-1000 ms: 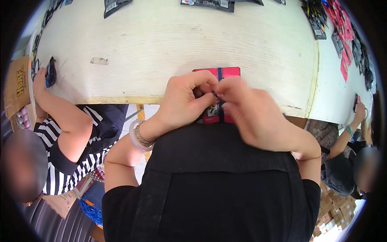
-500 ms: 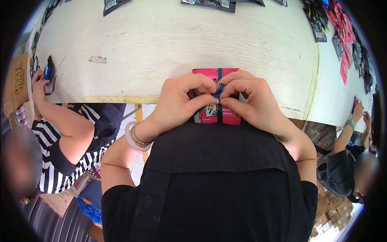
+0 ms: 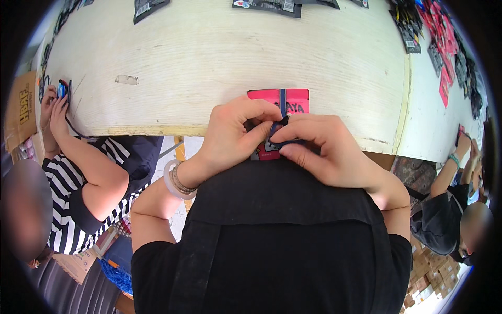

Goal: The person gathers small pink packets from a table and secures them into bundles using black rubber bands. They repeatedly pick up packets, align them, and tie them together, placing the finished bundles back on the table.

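Observation:
At the table's near edge, right in front of my body, lies a red packet or small stack of packets (image 3: 299, 96) with dark lettering. A navy ribbon (image 3: 283, 100) runs lengthwise over its middle. My left hand (image 3: 230, 131) pinches the ribbon between thumb and fingers where it bunches into a loop. Coming in from the other side, my right hand (image 3: 329, 146) has its index finger and thumb at that loop, with a strip of ribbon running under its fingers. The fingers cover the lower half of the packet and the crossing of the ribbon.
Dark pouches (image 3: 266, 6) lie along the table's far edge. A heap of red and black packets (image 3: 442, 47) is at the far right. On the left a person in stripes handles a small dark-and-blue item (image 3: 63, 90); another person works at right. A cardboard box (image 3: 22, 104) stands far left.
My right hand has shifted down toward me, drawing ribbon with it; the loop now sits lower and looser. My left hand has hardly moved. The person at left has brought both hands to their item.

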A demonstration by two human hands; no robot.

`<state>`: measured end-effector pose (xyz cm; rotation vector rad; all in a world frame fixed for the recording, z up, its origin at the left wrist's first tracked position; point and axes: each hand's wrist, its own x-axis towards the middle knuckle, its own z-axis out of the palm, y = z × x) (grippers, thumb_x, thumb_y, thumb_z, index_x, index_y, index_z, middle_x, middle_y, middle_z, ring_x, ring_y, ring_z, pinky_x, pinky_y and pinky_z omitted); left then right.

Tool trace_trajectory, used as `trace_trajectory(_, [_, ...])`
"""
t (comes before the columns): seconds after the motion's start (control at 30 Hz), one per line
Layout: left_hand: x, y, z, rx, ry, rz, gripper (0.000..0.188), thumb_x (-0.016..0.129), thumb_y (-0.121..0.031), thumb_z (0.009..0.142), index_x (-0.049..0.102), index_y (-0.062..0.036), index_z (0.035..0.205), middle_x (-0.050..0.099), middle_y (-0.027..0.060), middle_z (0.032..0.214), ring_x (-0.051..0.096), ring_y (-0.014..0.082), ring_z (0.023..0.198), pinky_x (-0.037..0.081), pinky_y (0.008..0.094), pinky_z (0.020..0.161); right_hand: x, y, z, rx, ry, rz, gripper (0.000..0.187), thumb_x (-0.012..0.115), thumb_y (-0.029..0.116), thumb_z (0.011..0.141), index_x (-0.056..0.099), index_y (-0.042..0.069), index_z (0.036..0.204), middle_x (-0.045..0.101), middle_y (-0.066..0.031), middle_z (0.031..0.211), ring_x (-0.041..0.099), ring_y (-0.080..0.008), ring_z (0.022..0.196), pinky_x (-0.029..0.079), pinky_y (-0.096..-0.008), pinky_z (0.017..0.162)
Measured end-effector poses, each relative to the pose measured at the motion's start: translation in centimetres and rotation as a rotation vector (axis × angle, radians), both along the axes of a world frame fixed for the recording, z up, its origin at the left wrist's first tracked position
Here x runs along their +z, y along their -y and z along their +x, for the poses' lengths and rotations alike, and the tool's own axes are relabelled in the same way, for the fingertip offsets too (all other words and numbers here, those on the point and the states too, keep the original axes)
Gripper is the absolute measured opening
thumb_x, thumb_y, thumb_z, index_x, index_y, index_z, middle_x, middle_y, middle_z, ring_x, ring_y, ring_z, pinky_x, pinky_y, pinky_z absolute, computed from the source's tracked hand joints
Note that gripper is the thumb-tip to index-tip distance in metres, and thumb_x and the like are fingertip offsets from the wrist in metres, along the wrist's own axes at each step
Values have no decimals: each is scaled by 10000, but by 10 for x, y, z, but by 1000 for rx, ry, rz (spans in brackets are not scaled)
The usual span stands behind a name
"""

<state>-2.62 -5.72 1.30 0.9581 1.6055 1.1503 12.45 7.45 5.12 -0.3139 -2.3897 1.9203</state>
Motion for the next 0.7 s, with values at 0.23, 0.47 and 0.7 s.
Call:
trace_trajectory(0.23, [-12, 1, -2, 15, 24, 107, 179, 614, 49, 803, 670, -22, 958, 638, 81, 840, 633, 126, 719, 501, 252, 649, -15, 0, -5, -230, 265, -17, 91, 655, 22, 787, 684, 2, 871, 652, -140, 746, 644, -228, 664, 495, -308, 613])
trace_trajectory(0.47, [-9, 2, -6, -2, 51, 70, 157, 618, 36, 817, 663, -25, 955, 635, 71, 839, 608, 106, 702, 489, 243, 637, -10, 0, -11, -215, 314, 82, 93, 637, 41, 783, 655, 27, 873, 624, -139, 691, 628, -276, 626, 491, -343, 582])
trace_trajectory(0.7, [1, 1, -11, -18, 122, -65, 161, 644, 22, 810, 650, -23, 964, 628, 61, 847, 607, 98, 697, 481, 232, 614, -24, -1, -16, -152, 78, 386, 146, 655, 37, 692, 629, 50, 835, 594, -86, 738, 598, -270, 743, 480, -374, 637])
